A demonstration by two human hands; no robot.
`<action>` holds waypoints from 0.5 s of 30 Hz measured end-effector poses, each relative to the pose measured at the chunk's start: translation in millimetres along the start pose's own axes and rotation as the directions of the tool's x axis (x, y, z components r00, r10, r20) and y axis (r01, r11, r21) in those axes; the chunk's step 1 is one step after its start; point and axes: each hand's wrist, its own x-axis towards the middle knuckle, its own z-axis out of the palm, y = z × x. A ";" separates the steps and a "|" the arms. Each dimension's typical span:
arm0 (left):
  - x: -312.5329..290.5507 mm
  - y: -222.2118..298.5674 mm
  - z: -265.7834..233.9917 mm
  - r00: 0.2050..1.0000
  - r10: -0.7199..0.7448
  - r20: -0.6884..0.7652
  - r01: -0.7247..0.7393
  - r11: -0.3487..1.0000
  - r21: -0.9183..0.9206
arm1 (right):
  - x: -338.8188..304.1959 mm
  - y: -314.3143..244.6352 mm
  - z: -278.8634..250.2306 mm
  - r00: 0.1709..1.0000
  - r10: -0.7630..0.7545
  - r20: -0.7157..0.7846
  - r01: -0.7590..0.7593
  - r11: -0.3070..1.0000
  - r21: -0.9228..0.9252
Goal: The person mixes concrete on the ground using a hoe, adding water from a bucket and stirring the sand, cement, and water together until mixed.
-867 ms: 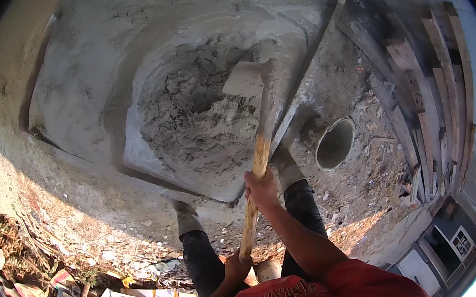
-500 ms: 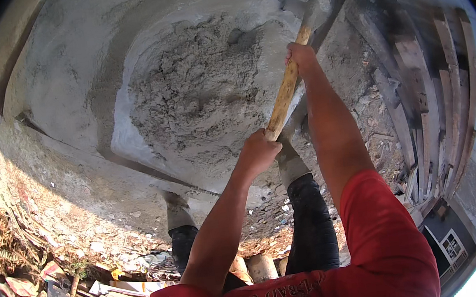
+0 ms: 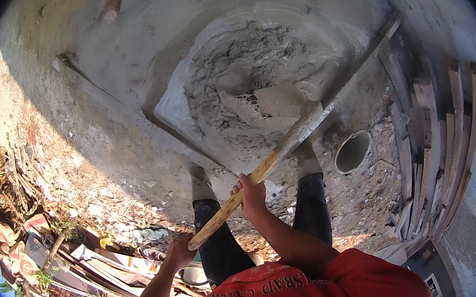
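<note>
With both hands I grip a hoe (image 3: 265, 166) by its long wooden handle, which slants from lower left to upper right. My left hand (image 3: 180, 252) is closed round the butt end, near my left thigh. Farther up the shaft, my right hand (image 3: 251, 196) is wrapped round it in front of my legs. The hoe's mortar-coated blade (image 3: 282, 101) rests in a heap of wet grey mortar (image 3: 207, 81); part of its edge is buried. Smooth, wetter mortar rings the heap.
Boards edge the mortar, one on the left (image 3: 188, 145) and one on the right (image 3: 376, 45). A grey open-mouthed cylinder (image 3: 353, 152) lies by my right foot. Several long planks (image 3: 446, 142) are stacked at right; scrap wood and debris (image 3: 96, 267) lie lower left.
Both hands have drawn the hoe back toward my body and down to the left. The blade now shows within the mortar heap; the view has shifted too.
</note>
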 end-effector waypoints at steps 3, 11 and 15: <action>7.8 32.0 47.9 0.997 -0.064 -0.046 0.058 0.991 -0.123 | 60.9 -3.9 -13.6 0.998 -0.055 -0.035 0.042 0.952 -0.303; 214.7 159.1 164.2 0.966 -0.090 -0.243 -0.115 0.692 -0.713 | 223.5 -125.2 67.7 0.941 -0.298 0.158 0.280 0.429 -0.859; 258.4 167.9 139.5 0.959 -0.026 -0.283 -0.167 0.752 -0.637 | 170.9 -168.3 106.3 0.830 -0.409 0.380 0.556 0.539 -0.633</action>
